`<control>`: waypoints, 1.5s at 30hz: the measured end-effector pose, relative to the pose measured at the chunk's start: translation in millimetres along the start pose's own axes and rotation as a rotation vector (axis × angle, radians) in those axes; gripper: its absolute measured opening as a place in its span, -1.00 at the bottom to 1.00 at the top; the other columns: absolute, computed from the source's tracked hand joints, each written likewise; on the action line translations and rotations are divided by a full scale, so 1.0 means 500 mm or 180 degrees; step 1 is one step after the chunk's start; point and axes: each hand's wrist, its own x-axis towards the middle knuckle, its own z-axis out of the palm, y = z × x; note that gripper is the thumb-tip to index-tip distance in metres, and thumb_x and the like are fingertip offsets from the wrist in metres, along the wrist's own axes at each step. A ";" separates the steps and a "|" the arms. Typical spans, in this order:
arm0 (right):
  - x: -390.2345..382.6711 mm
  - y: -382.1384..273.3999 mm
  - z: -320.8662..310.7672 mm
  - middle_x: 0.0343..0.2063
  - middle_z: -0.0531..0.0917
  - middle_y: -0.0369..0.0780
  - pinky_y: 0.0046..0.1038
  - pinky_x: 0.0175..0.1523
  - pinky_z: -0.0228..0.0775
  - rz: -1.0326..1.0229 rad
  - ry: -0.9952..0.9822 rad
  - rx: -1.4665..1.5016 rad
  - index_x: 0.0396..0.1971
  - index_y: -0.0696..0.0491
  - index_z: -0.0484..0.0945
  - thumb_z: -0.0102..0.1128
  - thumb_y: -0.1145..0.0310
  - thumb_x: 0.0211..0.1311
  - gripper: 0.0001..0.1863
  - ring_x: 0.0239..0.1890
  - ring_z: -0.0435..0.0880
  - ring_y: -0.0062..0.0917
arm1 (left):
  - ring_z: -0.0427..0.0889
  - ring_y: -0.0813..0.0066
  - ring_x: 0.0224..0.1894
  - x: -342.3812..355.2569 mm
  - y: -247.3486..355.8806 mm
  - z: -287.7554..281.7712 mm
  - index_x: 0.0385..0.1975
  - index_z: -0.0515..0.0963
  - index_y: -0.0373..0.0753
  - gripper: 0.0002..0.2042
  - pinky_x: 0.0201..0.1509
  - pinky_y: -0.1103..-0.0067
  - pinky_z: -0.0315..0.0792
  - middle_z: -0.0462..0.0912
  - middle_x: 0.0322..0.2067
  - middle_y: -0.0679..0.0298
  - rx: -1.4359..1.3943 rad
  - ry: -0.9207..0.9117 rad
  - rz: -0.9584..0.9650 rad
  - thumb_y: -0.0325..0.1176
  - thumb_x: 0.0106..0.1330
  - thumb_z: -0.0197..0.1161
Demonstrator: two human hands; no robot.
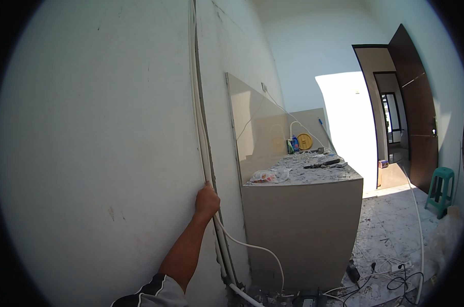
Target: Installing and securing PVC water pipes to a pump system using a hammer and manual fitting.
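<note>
My left hand [207, 201] is closed around a white cable [203, 153] at a long vertical groove [201, 97] cut in the white wall. Above the hand, the cable runs up along the groove to the top of the view. Below it, a loose white length [252, 246] curves out to the right and drops toward the floor. Lower in the groove sits a pale pipe [223, 256], which bends out near the floor. My fingers hide the part of the cable that they grip. My right hand is out of view.
Right of the groove stands a tiled counter [303, 225], strewn with debris, a plastic bag [268, 176] and dark tools [322, 164]. Black cords [403, 281] and a power tool [353, 271] lie on the dirty floor. A green stool [440, 192] stands near the open brown door [416, 107].
</note>
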 end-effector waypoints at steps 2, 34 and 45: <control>0.006 0.011 0.011 0.01 0.65 0.12 -0.08 0.15 0.45 -0.0007 0.0006 -0.0073 0.23 0.14 0.45 0.16 0.35 0.24 -0.47 0.05 0.63 0.01 | 0.72 -0.17 -0.19 0.003 0.005 -0.002 0.13 0.43 -0.58 -0.58 -0.08 0.19 0.61 0.68 -0.31 -0.26 0.0023 -0.0135 -0.0027 -0.55 0.26 0.06; -0.038 0.020 0.017 0.03 0.66 0.06 -0.12 0.15 0.48 0.0322 -0.0105 -0.0151 0.20 0.04 0.52 0.32 0.32 0.15 -0.45 0.06 0.65 -0.02 | 0.70 0.27 -0.55 -0.037 -0.001 -0.018 -0.03 0.37 -0.45 -0.80 -0.46 0.36 0.57 0.64 -0.52 0.05 -0.0966 -0.0375 -0.0135 -0.51 0.44 0.08; 0.068 0.160 0.084 0.09 0.61 0.13 -0.12 0.28 0.37 -0.0443 -0.0054 -0.0167 0.27 0.13 0.44 0.15 0.33 0.26 -0.44 0.15 0.58 0.00 | 0.67 -0.30 -0.13 -0.018 -0.009 -0.017 0.14 0.36 -0.52 -0.62 -0.02 0.12 0.55 0.65 -0.26 -0.33 -0.0418 -0.0309 -0.0096 -0.44 0.40 0.09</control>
